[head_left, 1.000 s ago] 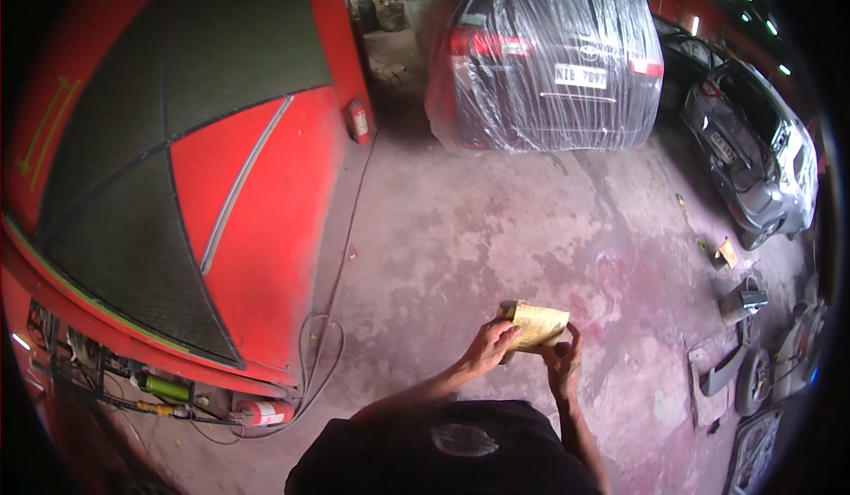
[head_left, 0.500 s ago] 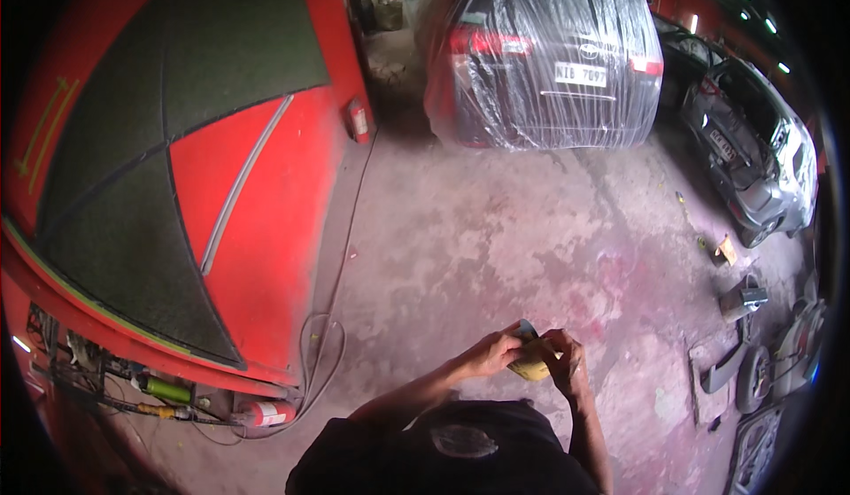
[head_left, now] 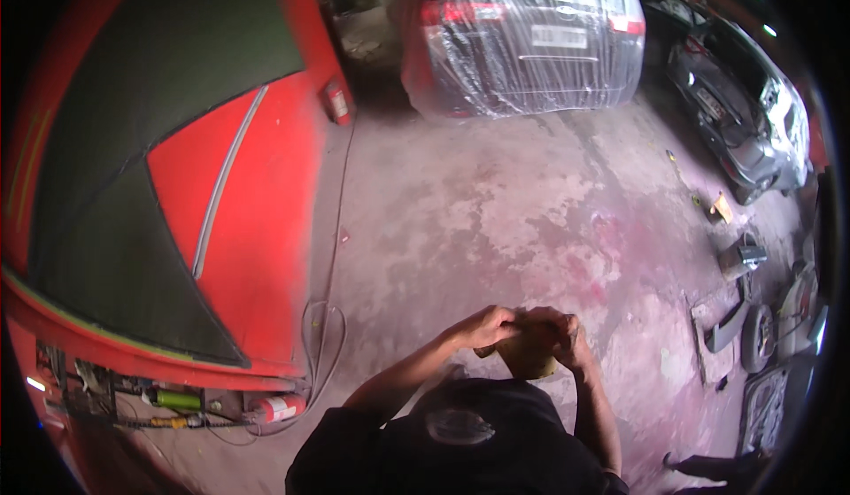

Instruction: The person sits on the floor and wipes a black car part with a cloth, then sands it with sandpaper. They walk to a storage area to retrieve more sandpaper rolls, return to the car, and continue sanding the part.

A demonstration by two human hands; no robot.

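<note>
Yellow sheet now folded smaller; both hands grip.

Big red car on the left, plastic-wrapped car up top, dark car right, loose parts on the stained concrete floor.

Folded tan sheet, held at chest height

The yellowish-tan sheet looks crumpled and folded small, mostly hidden between both hands, above the stained concrete.
</note>
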